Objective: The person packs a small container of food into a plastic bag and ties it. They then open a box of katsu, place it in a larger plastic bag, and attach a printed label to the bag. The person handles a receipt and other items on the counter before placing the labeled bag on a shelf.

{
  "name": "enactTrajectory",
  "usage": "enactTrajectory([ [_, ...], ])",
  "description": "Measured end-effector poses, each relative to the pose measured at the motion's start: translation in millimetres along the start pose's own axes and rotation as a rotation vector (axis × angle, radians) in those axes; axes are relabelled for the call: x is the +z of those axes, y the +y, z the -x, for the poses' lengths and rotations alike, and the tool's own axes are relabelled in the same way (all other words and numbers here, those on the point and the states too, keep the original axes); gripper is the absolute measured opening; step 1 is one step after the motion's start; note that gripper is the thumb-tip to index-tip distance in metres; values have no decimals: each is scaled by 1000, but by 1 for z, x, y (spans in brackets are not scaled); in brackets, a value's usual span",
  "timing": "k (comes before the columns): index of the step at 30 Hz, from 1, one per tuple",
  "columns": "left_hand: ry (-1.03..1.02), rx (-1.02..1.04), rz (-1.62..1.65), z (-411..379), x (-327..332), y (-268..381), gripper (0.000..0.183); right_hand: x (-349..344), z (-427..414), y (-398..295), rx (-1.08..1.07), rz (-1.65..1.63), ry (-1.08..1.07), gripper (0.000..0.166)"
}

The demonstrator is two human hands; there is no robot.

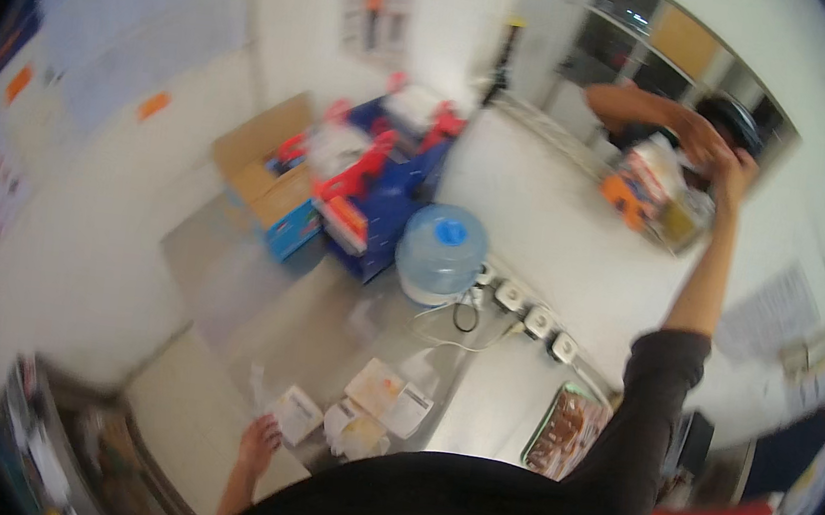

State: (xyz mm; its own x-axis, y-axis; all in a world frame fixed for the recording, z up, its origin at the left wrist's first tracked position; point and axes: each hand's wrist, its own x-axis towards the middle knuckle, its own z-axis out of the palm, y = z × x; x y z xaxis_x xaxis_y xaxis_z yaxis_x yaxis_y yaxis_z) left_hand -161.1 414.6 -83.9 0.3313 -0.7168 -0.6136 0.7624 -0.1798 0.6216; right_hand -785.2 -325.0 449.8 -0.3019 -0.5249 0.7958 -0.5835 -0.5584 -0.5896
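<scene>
My right hand [729, 172] reaches up to a wall opening and is at the gathered top of a clear plastic bag [657, 189]. Orange-and-white and yellowish packs show through the plastic. Another person's hand [700, 137] comes from beyond the opening and meets mine there; blur hides how the fingers lie. Low on the left, my left hand [262, 439] is open, its fingertips beside a small white packet [296, 415]. Close by on the steel counter [300, 321] are a wrapped packet [356, 431] and a flat packet with a printed label [377, 388].
A blue-capped water jug [441, 253] stands beside a blue crate [395, 210] with red-handled bags. Behind is an open cardboard box [270, 175]. A row of sockets [538, 320] with cables runs along the wall. A wrapped tray of brown food [566, 432] lies near my right arm.
</scene>
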Motion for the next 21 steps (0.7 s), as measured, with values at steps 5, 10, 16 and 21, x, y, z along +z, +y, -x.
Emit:
enactTrajectory([
  [5,152,233,-30,41,-13,15,41,134,105,-76,-380,113,-100,39],
  [10,299,386,121,133,-66,47,35,253,369,-268,-635,-311,-308,41],
  [16,1041,1060,422,331,-269,-76,23,207,789,-436,-869,-608,-1377,44],
  [21,2030,865,818,530,-368,-259,22,46,1026,-467,-1497,51,-2318,46],
])
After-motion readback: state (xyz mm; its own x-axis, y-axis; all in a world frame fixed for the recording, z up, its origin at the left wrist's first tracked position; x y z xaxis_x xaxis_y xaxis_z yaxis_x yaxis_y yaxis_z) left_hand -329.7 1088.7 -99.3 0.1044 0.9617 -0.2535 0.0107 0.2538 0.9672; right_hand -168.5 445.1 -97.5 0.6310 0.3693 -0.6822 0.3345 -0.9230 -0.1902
